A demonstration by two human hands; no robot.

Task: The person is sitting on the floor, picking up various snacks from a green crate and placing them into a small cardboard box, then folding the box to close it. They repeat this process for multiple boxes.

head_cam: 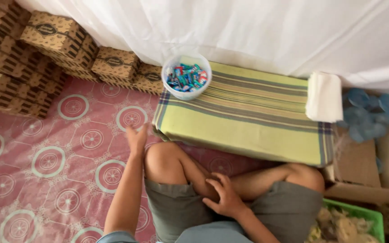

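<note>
Both hands are empty. Left hand (pixel 137 138) reaches out with loose, blurred fingers over the pink patterned mat (pixel 46 157), just beside the near corner of the green striped cloth (pixel 248 112) — nothing in its grasp. Right hand (pixel 223 195) rests spread flat on the person's own folded leg, fingers relaxed. At about one o'clock from the left hand, a clear plastic tub (pixel 186 75) of small wrapped sweets sits on the cloth's far corner — well apart from both hands.

Clear plastic tub (pixel 186 76) of small colourful packets, upright on striped yellow-green cloth (pixel 248 117).
</note>
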